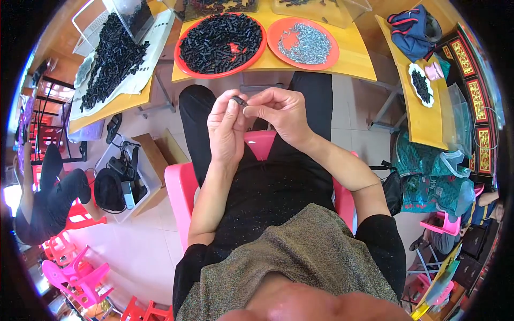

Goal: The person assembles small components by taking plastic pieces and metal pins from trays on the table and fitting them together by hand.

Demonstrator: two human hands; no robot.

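Above my lap, my left hand [226, 125] pinches a small black tube-like piece [239, 100] between thumb and fingers. My right hand [285, 113] is closed in a pinch right at the other end of that piece; whatever lies between its fingertips is too small to make out. Beyond my hands, a red round tray [191, 71] on the yellow table holds a heap of similar black pieces [214, 45]. Beside it on the right, an orange-red tray [276, 33] bears many small silvery metal parts [309, 45].
Clear bins [342, 15] stand along the table's back. On the left table, black pieces [110, 64] lie heaped on white sheeting. A white dish [425, 96] of black pieces and a blue bag [415, 35] sit on the right table. Other people [53, 187] sit nearby.
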